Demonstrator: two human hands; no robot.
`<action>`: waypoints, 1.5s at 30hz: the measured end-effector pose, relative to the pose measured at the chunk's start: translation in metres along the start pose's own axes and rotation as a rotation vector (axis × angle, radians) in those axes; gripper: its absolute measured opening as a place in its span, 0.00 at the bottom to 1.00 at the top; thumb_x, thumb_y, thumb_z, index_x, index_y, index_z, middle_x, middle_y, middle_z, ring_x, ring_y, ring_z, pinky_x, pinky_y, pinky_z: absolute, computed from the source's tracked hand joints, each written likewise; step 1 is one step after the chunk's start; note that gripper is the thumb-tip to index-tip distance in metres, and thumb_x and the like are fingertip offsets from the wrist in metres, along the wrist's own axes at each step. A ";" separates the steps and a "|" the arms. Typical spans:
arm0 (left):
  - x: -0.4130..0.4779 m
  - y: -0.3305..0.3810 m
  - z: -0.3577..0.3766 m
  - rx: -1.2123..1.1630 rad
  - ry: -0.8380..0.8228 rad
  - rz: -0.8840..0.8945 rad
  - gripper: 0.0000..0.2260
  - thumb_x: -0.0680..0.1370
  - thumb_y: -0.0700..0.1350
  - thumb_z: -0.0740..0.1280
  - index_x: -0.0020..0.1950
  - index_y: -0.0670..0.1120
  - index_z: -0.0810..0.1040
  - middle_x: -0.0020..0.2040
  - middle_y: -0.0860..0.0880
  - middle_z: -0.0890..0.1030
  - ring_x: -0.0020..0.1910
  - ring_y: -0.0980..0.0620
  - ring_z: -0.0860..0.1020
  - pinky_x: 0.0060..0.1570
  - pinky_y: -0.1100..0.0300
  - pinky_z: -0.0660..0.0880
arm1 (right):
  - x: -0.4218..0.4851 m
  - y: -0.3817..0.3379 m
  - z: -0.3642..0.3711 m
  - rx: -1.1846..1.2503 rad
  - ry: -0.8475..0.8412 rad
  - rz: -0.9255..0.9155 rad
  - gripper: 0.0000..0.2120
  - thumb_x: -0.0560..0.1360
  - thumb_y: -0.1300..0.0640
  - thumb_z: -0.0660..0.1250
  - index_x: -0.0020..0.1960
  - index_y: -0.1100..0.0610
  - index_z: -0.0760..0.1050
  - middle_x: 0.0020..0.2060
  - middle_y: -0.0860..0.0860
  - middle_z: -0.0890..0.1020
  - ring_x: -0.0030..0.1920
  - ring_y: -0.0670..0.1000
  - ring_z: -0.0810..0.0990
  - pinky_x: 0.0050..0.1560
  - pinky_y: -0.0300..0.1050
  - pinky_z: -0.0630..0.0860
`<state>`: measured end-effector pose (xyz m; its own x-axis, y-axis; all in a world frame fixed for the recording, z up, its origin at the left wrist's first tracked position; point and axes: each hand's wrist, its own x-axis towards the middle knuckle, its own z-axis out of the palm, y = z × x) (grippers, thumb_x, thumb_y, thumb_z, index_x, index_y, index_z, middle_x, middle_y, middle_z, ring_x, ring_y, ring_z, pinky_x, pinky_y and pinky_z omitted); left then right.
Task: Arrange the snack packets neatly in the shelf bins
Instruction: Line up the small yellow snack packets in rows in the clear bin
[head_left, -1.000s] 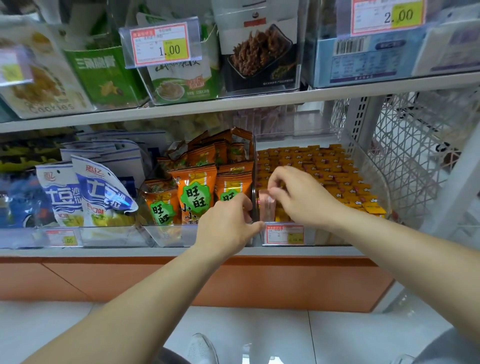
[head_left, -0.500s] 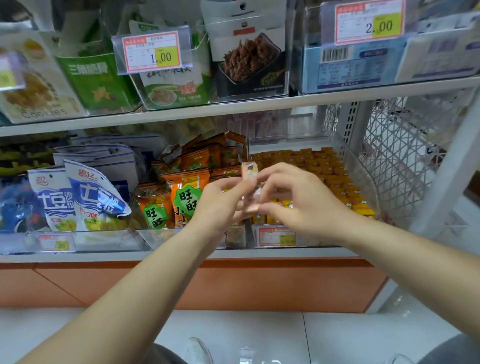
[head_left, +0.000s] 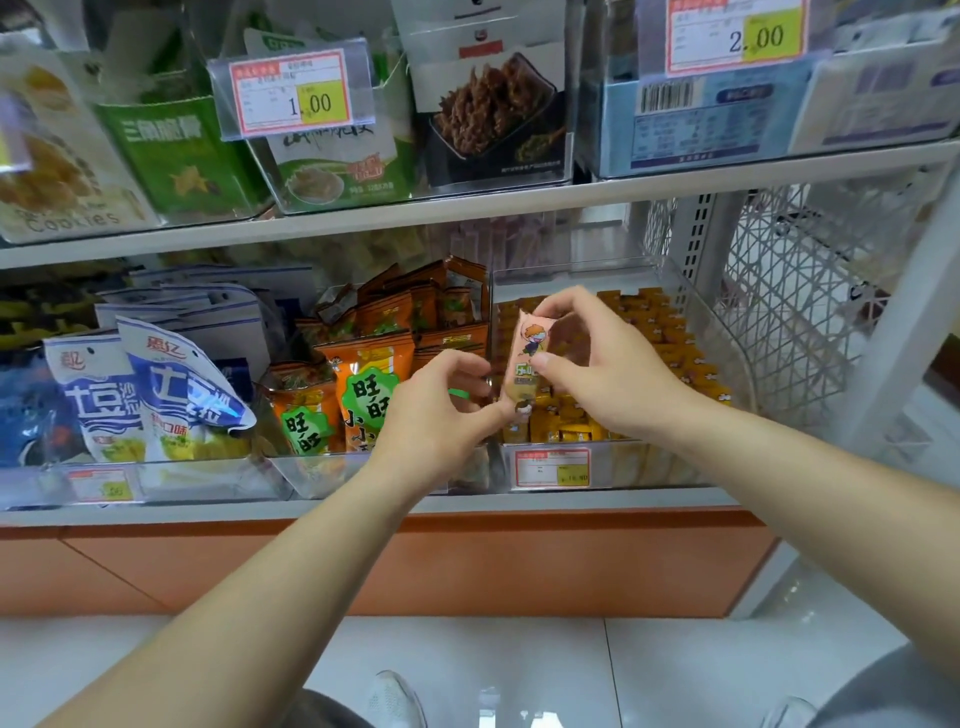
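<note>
A small pink snack packet (head_left: 527, 358) with a cartoon figure stands upright in the air in front of the lower shelf. My right hand (head_left: 597, 374) pinches it at the top and side. My left hand (head_left: 441, 415) pinches its lower end. Behind it sits a clear bin (head_left: 727, 338) filled with several small yellow-orange packets (head_left: 670, 353). The bin to its left holds orange packets with green labels (head_left: 363, 395).
Blue and white bags (head_left: 156, 395) fill the left bin. The upper shelf (head_left: 467, 208) carries bins of cookies, green packs and a dark snack pack with price tags. A white wire basket (head_left: 800, 291) hangs at the right. An orange base panel runs below the shelf.
Both hands have lifted the pink packet out of the front of the yellow bin and now hold it upright between them, higher and closer to me.
</note>
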<state>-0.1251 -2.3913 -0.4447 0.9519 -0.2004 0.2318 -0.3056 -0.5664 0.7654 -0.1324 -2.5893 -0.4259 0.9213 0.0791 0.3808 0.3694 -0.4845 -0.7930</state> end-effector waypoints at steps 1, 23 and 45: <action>0.000 -0.004 -0.001 0.120 0.011 0.004 0.20 0.71 0.53 0.77 0.61 0.53 0.76 0.49 0.58 0.81 0.45 0.59 0.81 0.45 0.62 0.81 | 0.000 0.002 -0.001 -0.047 -0.004 -0.009 0.14 0.76 0.58 0.71 0.57 0.48 0.71 0.49 0.41 0.80 0.43 0.40 0.81 0.39 0.35 0.78; 0.000 -0.011 0.014 0.592 -0.010 0.443 0.16 0.76 0.52 0.71 0.63 0.52 0.78 0.61 0.56 0.78 0.53 0.52 0.80 0.45 0.56 0.79 | -0.007 0.034 0.003 -0.401 -0.332 0.059 0.14 0.74 0.54 0.74 0.58 0.46 0.77 0.47 0.41 0.81 0.47 0.40 0.79 0.49 0.40 0.80; 0.014 -0.002 0.016 0.840 -0.158 0.423 0.08 0.76 0.56 0.69 0.53 0.58 0.84 0.49 0.56 0.78 0.48 0.51 0.78 0.39 0.55 0.78 | -0.010 0.009 -0.009 -0.324 -0.038 0.006 0.07 0.81 0.55 0.62 0.46 0.47 0.68 0.36 0.45 0.77 0.34 0.41 0.74 0.33 0.39 0.68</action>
<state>-0.1112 -2.4061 -0.4526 0.7634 -0.5915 0.2594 -0.5987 -0.7988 -0.0595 -0.1394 -2.6024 -0.4327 0.9294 0.1054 0.3537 0.3119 -0.7365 -0.6002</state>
